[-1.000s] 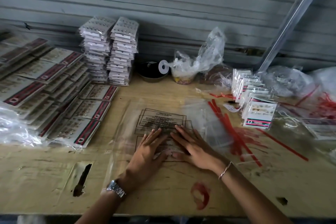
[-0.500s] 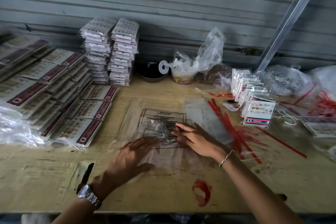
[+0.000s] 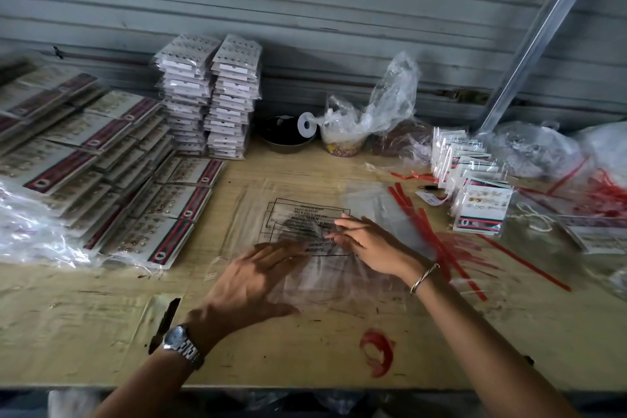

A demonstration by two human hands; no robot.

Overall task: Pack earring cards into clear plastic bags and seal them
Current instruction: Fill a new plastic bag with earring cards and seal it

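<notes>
Head view, looking down at a worktable [image 3: 101, 332]: a person is working a large clear bag [image 3: 305, 224] lying flat at the table's middle, printed with a boxed warning. The left hand [image 3: 251, 282] is lying on the bag's near left part, fingers spread and loose, gripping nothing. The right hand [image 3: 366, 244] is sitting at the bag's right side, its fingertips [image 3: 339, 224] drawn together over the print; whether they are pinching the film I cannot tell, as the hand is blurred. No card is showing inside the bag.

The earring cards are waiting elsewhere: flat bundles [image 3: 101, 173] are spreading across the left of the table, two tall stacks [image 3: 210, 95] are standing at the back, and upright cards [image 3: 475, 190] are standing to the right. Red strips [image 3: 424, 231] are lying just right of the bag.

This looks like the opening step, readying an empty bag. The next move probably calls for parting the film's layers to find the mouth, then reaching for cards to slide in.
</notes>
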